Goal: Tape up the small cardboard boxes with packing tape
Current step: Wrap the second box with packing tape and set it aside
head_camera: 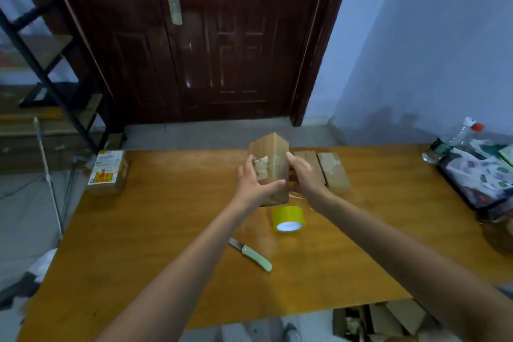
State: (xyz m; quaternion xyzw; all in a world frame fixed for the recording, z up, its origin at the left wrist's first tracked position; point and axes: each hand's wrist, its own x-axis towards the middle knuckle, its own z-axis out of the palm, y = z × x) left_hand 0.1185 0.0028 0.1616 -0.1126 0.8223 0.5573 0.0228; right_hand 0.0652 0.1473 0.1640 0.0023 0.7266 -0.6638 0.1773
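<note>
A small cardboard box (273,155) stands upright on end at the middle of the wooden table (144,230), one corner edge turned toward me. My left hand (254,179) grips its left face, thumb across the front. My right hand (304,173) holds its right side, fingers wrapped behind. A yellow roll of packing tape (288,218) lies just in front of the box, and a clear strip seems to run from it up to the box. Two more small boxes (333,172) lie flat behind my right hand.
A knife with a pale green handle (251,255) lies near the front. A labelled carton (107,172) sits at the table's left edge. Bags and a plastic bottle (455,137) crowd the right end. A dark door stands behind, with shelving to the left.
</note>
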